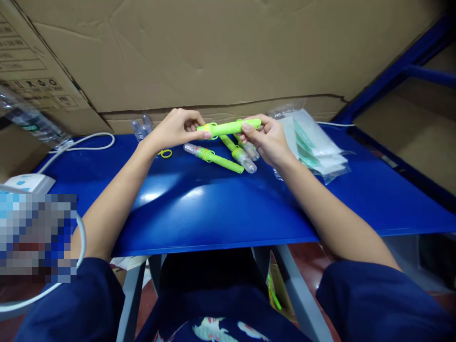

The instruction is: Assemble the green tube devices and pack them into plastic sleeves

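The green pen (230, 127) was held level above the blue worktop (213, 209), near its far edge, with one hand at each end. At the far left, a clear bottle (30, 118) lay on a carton, and a white cable (85, 142) ran over the worktop. Some clear caps (141, 126) stood by the cardboard wall. The left hand (174, 129) had its fingers (199, 135) closed on the left end of the pen, where a yellow ring sat. A loose yellow ring (166, 153) lay just beside this hand. Under the held pen, three more pens (223, 159) lay on the worktop; they had clear caps on them, and the nearest one also carried a ring. The right hand (269, 140) gripped the right end of the pen with closed fingers. To the right was a stack of clear bags (315, 145). As I judge, a few pens were already put together, the held one was in work, and the loose ring and caps were left.
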### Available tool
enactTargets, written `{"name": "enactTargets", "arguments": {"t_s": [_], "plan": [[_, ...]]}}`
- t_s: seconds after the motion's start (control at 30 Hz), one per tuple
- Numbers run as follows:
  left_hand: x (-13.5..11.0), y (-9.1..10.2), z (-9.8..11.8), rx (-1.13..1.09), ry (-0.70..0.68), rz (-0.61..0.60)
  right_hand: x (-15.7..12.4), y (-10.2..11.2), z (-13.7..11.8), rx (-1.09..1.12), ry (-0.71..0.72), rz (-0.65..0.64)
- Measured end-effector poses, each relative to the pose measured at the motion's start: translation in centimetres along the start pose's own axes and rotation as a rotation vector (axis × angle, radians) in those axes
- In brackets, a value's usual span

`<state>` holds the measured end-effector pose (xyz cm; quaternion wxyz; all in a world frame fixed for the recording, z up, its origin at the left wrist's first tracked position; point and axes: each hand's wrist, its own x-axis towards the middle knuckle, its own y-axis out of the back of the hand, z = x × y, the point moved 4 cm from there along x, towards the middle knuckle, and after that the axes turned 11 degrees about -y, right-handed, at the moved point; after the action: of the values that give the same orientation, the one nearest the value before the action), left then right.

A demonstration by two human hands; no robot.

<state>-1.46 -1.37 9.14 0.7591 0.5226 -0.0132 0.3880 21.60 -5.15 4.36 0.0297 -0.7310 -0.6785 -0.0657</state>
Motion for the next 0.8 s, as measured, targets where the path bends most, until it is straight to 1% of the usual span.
{"name": "enactTargets", "arguments": {"t_s": [0.2,0.4,0.47,0.6,0.73,0.8], "plan": [[-0.4,0.0,-0.6,-0.093,-0.011,-0.023,0.5,0.6,0.4,0.025,0.009,-0.017],[-0.6,0.4,-2.1,-0.028,0.010,-0.015,-0.9,-0.4,-0.4,0.008,0.020,-0.038],[-0.6,0.4,-2.3,-0.047,0.001,-0.028,-1.1,-0.6,-0.5,0.013,0.020,-0.058],[-0.7,0.0,-2.1,-0.149,0.019,-0.058,-1.0,-0.8,-0.3,0.057,0.020,-0.124],[-0.6,-0.4,-1.7,-0.221,0.046,0.016,-0.4,-0.4,0.2,0.126,-0.008,-0.199],[-0.5,-0.6,-1.4,-0.261,0.043,0.032,0.0,0.0,0.4,0.146,-0.031,-0.219]]}}
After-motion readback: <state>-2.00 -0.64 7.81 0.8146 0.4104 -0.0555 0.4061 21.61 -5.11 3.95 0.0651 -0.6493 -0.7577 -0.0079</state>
